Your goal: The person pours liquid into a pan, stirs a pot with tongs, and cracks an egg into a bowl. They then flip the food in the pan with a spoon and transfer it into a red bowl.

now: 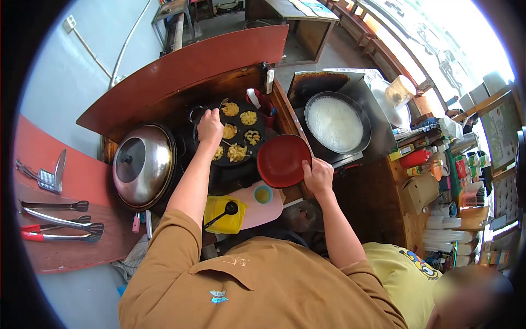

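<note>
My left hand (210, 126) reaches over a black griddle pan (262, 127) with round wells holding several yellow cakes (236, 152). Its fingers grip a thin metal pick whose tip rests among the cakes. My right hand (318, 176) holds a red plate (281, 160) by its rim, tilted beside the pan's near right edge.
A wok with a glass-and-steel lid (143, 164) stands left of the pan. A wok of bubbling white liquid (335, 123) is on the right. A yellow batter tub with a ladle (224, 214) sits near me. Tongs (60, 222) lie far left. A person in a yellow shirt (402, 274) stands at my right.
</note>
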Tool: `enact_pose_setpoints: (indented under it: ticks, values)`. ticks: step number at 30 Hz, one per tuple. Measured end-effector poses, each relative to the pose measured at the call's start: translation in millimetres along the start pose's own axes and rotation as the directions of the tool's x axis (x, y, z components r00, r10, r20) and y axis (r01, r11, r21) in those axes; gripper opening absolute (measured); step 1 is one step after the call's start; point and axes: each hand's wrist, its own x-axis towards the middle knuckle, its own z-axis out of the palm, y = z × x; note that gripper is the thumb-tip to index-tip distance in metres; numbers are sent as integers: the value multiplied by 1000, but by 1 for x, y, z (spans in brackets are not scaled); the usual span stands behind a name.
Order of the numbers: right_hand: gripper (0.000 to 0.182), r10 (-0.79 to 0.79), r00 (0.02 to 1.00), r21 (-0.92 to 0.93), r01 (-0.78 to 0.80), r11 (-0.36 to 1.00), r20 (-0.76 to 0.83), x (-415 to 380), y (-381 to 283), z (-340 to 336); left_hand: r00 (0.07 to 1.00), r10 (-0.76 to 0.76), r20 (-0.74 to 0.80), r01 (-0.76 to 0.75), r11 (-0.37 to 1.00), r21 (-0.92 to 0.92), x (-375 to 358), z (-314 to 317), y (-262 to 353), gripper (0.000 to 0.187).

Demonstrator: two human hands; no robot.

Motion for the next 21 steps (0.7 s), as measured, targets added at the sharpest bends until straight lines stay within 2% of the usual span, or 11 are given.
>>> enact_pose_setpoints:
  ticks: [6, 12, 14, 15, 17, 18, 20, 21]
  values:
    - [34, 6, 1000, 6, -6, 1000, -3, 1, -3, -2, 998, 59, 1, -59, 998, -7, -10, 6, 5, 21]
    - [34, 17, 1000, -3, -17, 1000, 13, 0, -5, -4, 997, 51, 59, -51, 999, -3, -12, 3, 4, 29]
    - [34, 18, 1000, -4, -18, 1000, 14, 1, -5, -4, 998, 28, -48, -30, 999, -41, -10, -3, 6, 30]
    - [34, 16, 1000, -14, -15, 1000, 18, 1, -6, -5, 998, 30, -48, -32, 999, -42, -11, -6, 8, 30]
    - [34, 18, 1000, -31, -17, 999, 18, 1, -7, -6, 995, -1, -104, -20, 979, -202, -11, -3, 13, 26]
    - [33, 2, 1000, -20, -1, 1000, 10, 0, -8, -7, 995, 2, -103, -23, 978, -209, -11, -1, 17, 26]
    - [33, -8, 1000, -7, 8, 1000, 5, 1, -10, -8, 996, -36, 83, 67, 911, -407, -10, 9, 24, 21]
    - [33, -6, 1000, -12, 6, 1000, 1, 1, -10, -8, 996, -31, 83, 63, 909, -412, -10, 13, 27, 21]
